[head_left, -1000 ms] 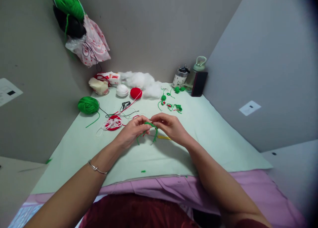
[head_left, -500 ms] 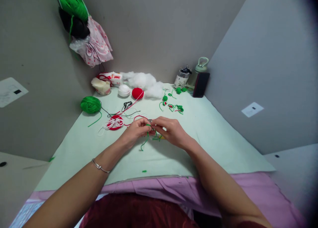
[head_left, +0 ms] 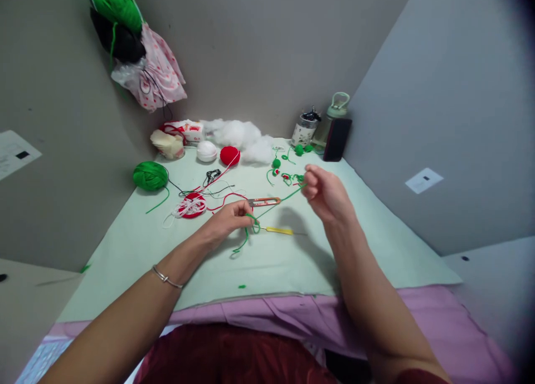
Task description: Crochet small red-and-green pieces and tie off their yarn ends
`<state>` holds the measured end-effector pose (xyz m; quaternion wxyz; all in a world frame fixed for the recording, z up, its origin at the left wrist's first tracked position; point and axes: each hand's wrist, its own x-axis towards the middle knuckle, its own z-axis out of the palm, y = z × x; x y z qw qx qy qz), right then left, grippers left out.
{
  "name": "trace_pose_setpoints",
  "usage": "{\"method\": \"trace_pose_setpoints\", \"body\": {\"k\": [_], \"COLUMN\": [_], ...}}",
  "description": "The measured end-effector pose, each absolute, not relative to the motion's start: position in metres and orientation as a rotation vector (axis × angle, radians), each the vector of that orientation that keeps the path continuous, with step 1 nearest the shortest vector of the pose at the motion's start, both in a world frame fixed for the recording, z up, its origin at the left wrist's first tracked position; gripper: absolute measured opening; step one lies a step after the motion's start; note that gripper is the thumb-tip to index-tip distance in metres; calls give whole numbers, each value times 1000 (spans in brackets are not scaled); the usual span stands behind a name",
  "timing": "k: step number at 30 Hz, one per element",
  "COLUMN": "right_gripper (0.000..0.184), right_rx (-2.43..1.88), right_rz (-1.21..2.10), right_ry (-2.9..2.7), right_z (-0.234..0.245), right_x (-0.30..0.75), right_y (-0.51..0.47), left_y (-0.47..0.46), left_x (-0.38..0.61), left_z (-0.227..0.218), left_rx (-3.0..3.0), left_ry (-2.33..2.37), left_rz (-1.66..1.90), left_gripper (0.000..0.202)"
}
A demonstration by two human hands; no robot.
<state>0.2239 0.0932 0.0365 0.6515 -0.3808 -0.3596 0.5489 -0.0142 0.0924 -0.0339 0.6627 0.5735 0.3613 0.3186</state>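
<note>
My left hand (head_left: 234, 217) is closed in a pinch on a small green yarn piece (head_left: 256, 225), from which a loose tail trails down to the cloth. Raised to the right, my right hand (head_left: 328, 194) has its fingers pressed together on the green yarn strand (head_left: 282, 199), which runs taut between both hands. Whether a needle is also in those fingers, I cannot make out. Just beyond the left fingertips lie orange thread snips (head_left: 265, 202). A crochet hook with a yellow handle (head_left: 280, 231) rests on the cloth between and below the hands.
Red and white wound yarn (head_left: 193, 205) and a green yarn ball (head_left: 150, 176) lie left. White stuffing (head_left: 240, 136), a white ball (head_left: 206, 151) and a red ball (head_left: 229, 155) sit behind. Small green crocheted pieces (head_left: 286, 176), a phone (head_left: 337, 140) and a bottle (head_left: 337, 108) stand back right.
My right hand has moved away from the left, up and to the right, drawing the green strand out straight. The snips and the yellow hook now show. My left hand has stayed nearly in place.
</note>
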Motion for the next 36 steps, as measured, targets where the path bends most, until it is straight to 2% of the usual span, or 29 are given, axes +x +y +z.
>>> {"method": "trace_pose_setpoints", "body": {"k": [3,6,9,13,17,20,23,28,36], "right_gripper": [19,28,27,12,7,8,9,12,11], "right_rx": [-821,-801,-793,-806,-875,-949,-986,-988,-1000], "right_rz": [1061,911,836,925,1033,933,696,461,390], "right_ry": [-489,-423,-468,-713,-1152,-1648,-1951,-2149,-2197], "right_z": [44,45,44,45,44,40,34,25,21], "right_x": [256,278,283,269,248,233,221,215,216], "right_y": [102,105,105,100,88,79,75,77,77], "left_y": [94,92,89,87,89,91,91,90,90], "left_x": [-16,-15,-14,-15,-17,-18,-18,-19,-18], "left_z": [-33,-30,-26,-22,-20,-20,-19,-17,-15], "left_rx": [1314,1320,1290,1238,1248,1246,1271,1306,1289], "left_ry": [832,821,774,719,687,676,686,717,736], "left_rz": [709,698,670,667,725,783,789,770,764], "left_gripper": [14,15,15,19,22,22,19,18,19]}}
